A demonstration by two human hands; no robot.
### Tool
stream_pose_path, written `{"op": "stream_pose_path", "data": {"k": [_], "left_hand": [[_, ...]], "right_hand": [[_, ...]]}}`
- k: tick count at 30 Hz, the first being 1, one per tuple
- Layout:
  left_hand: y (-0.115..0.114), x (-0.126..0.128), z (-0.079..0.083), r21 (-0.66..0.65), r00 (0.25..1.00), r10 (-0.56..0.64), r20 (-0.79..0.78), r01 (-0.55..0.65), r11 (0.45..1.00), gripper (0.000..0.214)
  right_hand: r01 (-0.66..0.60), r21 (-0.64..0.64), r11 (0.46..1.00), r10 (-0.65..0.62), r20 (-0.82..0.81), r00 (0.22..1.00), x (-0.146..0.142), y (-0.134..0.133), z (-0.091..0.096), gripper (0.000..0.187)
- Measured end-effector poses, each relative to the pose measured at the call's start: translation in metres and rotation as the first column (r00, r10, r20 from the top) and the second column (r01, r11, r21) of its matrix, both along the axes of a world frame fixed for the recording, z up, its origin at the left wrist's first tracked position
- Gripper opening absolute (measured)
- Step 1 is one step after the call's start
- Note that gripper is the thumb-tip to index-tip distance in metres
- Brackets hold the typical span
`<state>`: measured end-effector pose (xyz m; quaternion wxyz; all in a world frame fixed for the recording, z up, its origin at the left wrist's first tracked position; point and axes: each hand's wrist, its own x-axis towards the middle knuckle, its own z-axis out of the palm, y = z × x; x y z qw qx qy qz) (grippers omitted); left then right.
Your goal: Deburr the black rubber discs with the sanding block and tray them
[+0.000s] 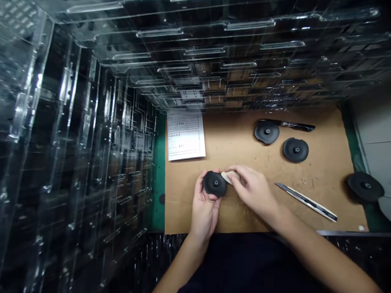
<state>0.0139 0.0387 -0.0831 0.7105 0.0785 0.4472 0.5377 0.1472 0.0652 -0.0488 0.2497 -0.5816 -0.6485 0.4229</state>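
Honestly, the left hand is cupping a black disc just above the cardboard sheet, while the right hand is pinching a pale pad against the disc's right edge, touching it.

Matt black disc; rough brown cardboard; glossy clear plastic drawers.

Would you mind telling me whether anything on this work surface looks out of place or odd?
The black disc at the far right looks out of place: it overhangs the cardboard sheet's edge onto the green mat. The utility knife also lies with its long blade exposed.
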Motion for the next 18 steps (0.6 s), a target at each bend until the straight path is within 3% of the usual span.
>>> {"op": "stream_pose_path", "data": {"k": [4,7,12,15,18], "left_hand": [[0.0000,-0.0004,-0.0002,0.015,0.998,-0.028,0.051,0.027,1.000,0.051],[-0.0005,-0.0008,-0.0010,0.038,0.999,-0.017,0.030,0.016,0.999,0.050],[-0.0008,-0.0004,-0.0008,0.040,0.998,-0.034,0.048,0.032,0.999,0.050],[-0.0013,-0.0004,-0.0007,0.058,1.000,-0.022,0.007,0.022,0.998,0.052],[-0.0015,-0.0010,-0.0015,0.054,0.999,-0.041,0.015,0.041,0.998,0.054]], "right_hand": [[-0.092,-0.027,0.995,0.091,-0.050,0.995,0.0022,-0.0011,0.0016,0.019],[-0.011,-0.042,0.999,0.012,0.011,1.000,0.0033,0.0011,0.0019,0.017],[-0.080,-0.027,0.996,0.079,-0.032,0.996,0.0019,-0.0004,0.0039,0.020],[0.009,-0.025,1.000,-0.009,0.001,1.000,-0.0002,-0.0037,0.0029,0.018],[-0.005,0.004,1.000,0.005,-0.019,1.000,-0.0020,-0.0060,0.0000,0.020]]}}
